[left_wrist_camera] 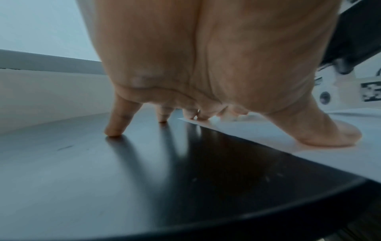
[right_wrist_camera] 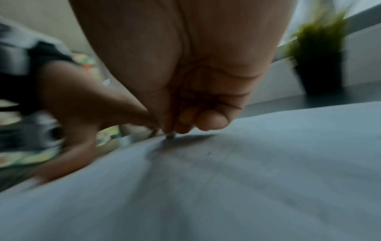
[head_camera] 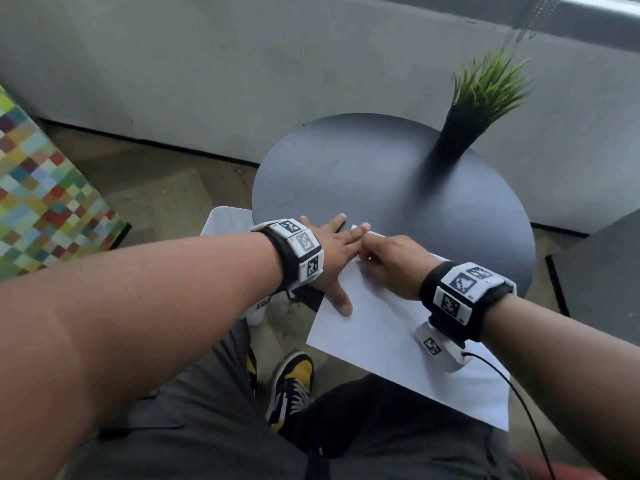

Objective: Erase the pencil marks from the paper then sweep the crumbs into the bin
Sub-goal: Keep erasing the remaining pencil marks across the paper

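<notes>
A white sheet of paper (head_camera: 381, 327) lies on the round dark table (head_camera: 381, 174), its near end hanging over the table's front edge. My left hand (head_camera: 332, 251) is spread flat, with its thumb (left_wrist_camera: 329, 135) and two fingertips pressing the paper's (left_wrist_camera: 257, 132) left corner and the other fingers on the bare table top. My right hand (head_camera: 391, 261) is curled just to the right of it, pinching a small eraser (right_wrist_camera: 170, 136) whose grey tip touches the paper (right_wrist_camera: 226, 179). A faint grey smear shows below the tip, blurred. No crumbs can be made out.
A white bin (head_camera: 225, 221) stands on the floor against the table's left side. A potted green plant (head_camera: 474, 109) stands at the table's far right. My legs and shoes are under the near edge. A colourful checked seat (head_camera: 45, 188) is at the far left.
</notes>
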### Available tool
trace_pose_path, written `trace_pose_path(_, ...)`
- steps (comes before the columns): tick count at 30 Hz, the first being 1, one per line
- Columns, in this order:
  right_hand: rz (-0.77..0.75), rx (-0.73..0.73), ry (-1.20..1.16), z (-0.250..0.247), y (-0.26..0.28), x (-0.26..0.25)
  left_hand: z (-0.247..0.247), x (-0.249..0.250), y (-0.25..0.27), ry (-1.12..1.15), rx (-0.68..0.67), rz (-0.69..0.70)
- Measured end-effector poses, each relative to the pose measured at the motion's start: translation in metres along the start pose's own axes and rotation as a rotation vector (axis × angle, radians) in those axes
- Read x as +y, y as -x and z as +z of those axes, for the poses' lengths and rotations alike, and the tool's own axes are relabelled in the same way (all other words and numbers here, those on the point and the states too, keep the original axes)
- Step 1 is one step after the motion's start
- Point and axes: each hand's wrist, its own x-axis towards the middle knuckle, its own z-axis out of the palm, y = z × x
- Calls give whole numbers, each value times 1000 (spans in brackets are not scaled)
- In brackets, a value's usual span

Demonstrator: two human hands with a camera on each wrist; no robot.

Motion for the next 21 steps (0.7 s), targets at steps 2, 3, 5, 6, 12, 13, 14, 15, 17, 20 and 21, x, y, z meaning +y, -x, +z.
trace_pose_path(2,-107,-113,59,-1,6,-8,1,-1,0,11,-3,1)
trace_pose_path(3,-77,-109,83,-5,2,-5,1,-1,0,6,-8,-2)
trace_pose_path(5,132,-23,71,-13,-12,12,2,-2,-1,-15,-15,-4)
trace_pose_path(6,231,33,55,-15,-16,20,3,-2,-2,-18,-18,-5)
trace_pose_path(12,-59,-131,40,1,9,-10,5,-3,-2,5,-26,-5)
trace_pose_path(13,-65,-158,48,-2,9,-8,4,-3,-2,5,-29,-6)
trace_pose_path(14,-24,-124,60,-5,3,-2,4,-3,-3,-2,-32,-6)
trace_pose_path(15,74,-47,74,-8,-4,9,4,-3,-3,-11,-32,-6)
trace_pose_path(17,255,89,73,-10,-10,24,4,-3,-4,-11,-38,-10)
trace_pose_path(20,54,11,123,-2,3,6,4,-3,-4,-2,-41,-7)
trace_pose_path(21,-48,-84,104,1,11,-5,4,-4,-4,0,-45,-8)
